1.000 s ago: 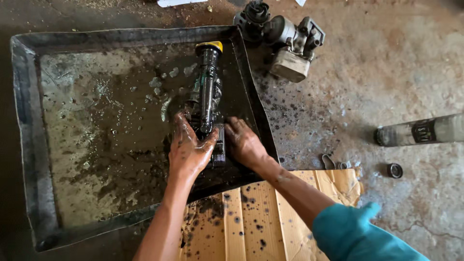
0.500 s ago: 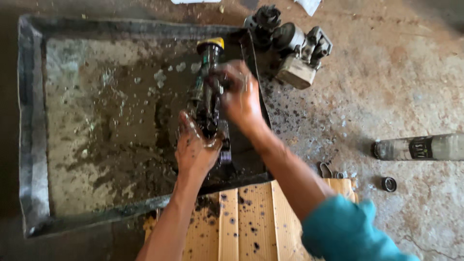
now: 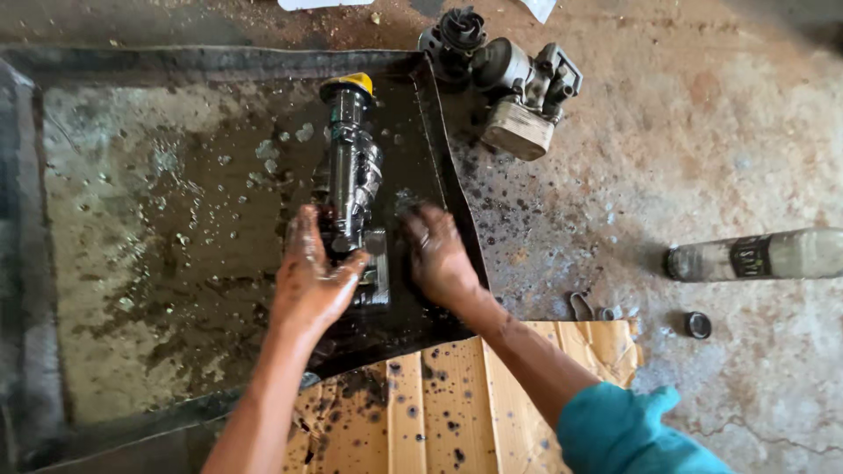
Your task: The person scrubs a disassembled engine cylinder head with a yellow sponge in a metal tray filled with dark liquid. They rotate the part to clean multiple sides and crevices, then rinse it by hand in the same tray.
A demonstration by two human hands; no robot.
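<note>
Gripping the lower end of a long metal part (image 3: 353, 180), the left hand (image 3: 314, 283) is clamped around it, thumb on one side and fingers on the other, likely to keep the slippery piece from rolling. The part lies lengthwise in the right half of a wide, shallow black tray (image 3: 211, 61), its yellow cap (image 3: 349, 83) pointing away from the person and its blocky base nearest the wrist. The right hand (image 3: 439, 254) is spread open just beside that base, fingers apart and palm down in the dark liquid on the tray floor, holding nothing; it sits close enough to splash or wipe the part. Both hands are coated in the same dark oily fluid that pools around the part, while the left side of the tray shows a paler, bubbly film.

The tray rests on a stained concrete floor (image 3: 702, 158), which seems meant to catch the spatter; black drops dot the ground by the tray's right edge. A piece of cardboard (image 3: 492, 386), also speckled, lies under the forearms at the tray's near edge. Beyond the far right corner sits a grey engine-like assembly (image 3: 509, 83). Well apart to the right lie a dusty bottle (image 3: 755, 254) on its side and a small round cap (image 3: 698, 325).
</note>
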